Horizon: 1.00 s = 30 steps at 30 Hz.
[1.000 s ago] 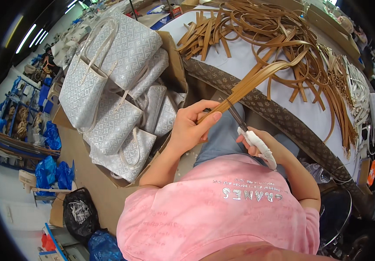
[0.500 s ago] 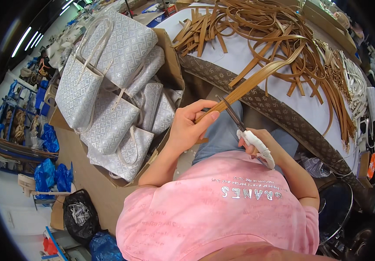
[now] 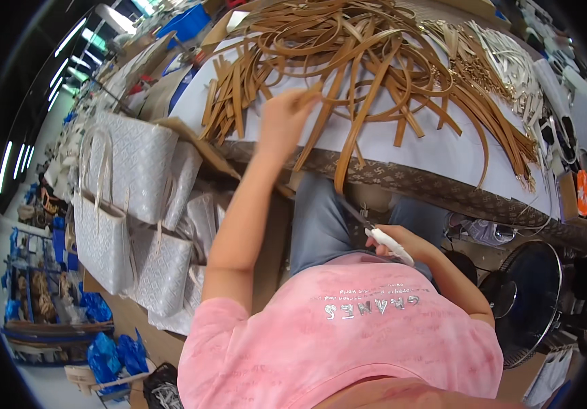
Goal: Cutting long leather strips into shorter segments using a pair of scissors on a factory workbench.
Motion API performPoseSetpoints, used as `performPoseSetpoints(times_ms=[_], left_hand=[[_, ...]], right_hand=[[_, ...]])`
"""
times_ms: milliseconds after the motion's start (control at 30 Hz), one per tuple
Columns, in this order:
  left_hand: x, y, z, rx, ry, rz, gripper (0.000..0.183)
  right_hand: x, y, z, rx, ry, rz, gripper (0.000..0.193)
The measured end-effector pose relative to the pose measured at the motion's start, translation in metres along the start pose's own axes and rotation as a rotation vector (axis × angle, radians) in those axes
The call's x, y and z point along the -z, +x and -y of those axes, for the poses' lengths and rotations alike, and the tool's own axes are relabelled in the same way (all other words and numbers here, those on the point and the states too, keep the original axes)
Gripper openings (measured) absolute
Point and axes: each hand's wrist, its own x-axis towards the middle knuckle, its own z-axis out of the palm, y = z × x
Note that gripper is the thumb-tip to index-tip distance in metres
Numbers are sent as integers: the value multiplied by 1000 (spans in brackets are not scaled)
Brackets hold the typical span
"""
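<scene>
My left hand (image 3: 281,128), slightly blurred, reaches over the white tabletop with its fingers closed on a short tan strap piece (image 3: 312,91). How long this piece is cannot be told against the heap behind it. Low in front of my lap, my right hand (image 3: 406,240) grips scissors with white-wrapped handles (image 3: 390,244), the dark blades (image 3: 356,213) pointing up and left. A heap of long tan straps (image 3: 375,65) lies looped on the table; one strap (image 3: 345,163) hangs over its near edge. Shorter tan strips (image 3: 233,99) lie at the heap's left.
Silvery patterned tote bags (image 3: 133,163) fill a cardboard box at the left. White straps (image 3: 512,68) lie at the table's far right. A black fan (image 3: 522,303) stands near my right elbow. The brown patterned table edge (image 3: 416,178) runs before my knees.
My left hand has moved from beside the scissors up over the table. The long strap it held now hangs at the table edge. My right hand still grips the scissors; the view has shifted.
</scene>
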Motion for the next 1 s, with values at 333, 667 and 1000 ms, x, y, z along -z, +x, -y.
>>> performPoseSetpoints(times_ms=[333, 667, 1000], left_hand=[[-104, 35, 36, -132, 260, 163, 21], [18, -54, -13, 522, -765, 507, 27], [45, -64, 14, 610, -724, 462, 33]], right_hand=[[37, -13, -13, 113, 534, -247, 27], [41, 41, 26, -5, 471, -41, 23], [17, 61, 31, 93, 422, -86, 29]])
